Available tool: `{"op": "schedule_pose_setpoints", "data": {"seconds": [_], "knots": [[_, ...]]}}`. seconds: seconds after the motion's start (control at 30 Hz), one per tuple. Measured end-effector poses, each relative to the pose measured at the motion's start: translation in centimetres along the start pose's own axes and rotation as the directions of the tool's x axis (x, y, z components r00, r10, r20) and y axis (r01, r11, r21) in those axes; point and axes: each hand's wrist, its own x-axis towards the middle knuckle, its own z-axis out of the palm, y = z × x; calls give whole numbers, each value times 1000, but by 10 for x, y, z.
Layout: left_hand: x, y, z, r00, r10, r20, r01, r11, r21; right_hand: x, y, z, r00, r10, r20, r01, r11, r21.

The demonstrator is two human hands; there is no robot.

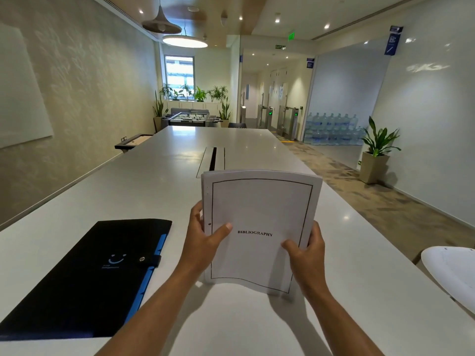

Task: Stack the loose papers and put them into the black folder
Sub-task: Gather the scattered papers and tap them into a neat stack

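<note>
gripping both hands (257, 242), a seemingly squared, bowed paper stack (259, 206) headed "bibliography".

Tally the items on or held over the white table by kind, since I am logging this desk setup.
Black fabric folder with blue edge and snap strap, lying closed: 1
Stack of white papers, top sheet printed BIBLIOGRAPHY, upright in the grip of left hand and right hand: 1
White round object, partly cut off: 1
Total: 3
</note>
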Motion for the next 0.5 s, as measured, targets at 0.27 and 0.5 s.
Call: {"op": "schedule_pose_setpoints", "data": {"seconds": [0.27,0.5], "knots": [[-1,11,14,976,115,-186,-107,993,53,2,-12,9,995,-101,-8,101,994,-51],[-5,3,2,994,59,-87,-53,996,73,-3,-2,-1,998,1,57,-4,998,64]]}}
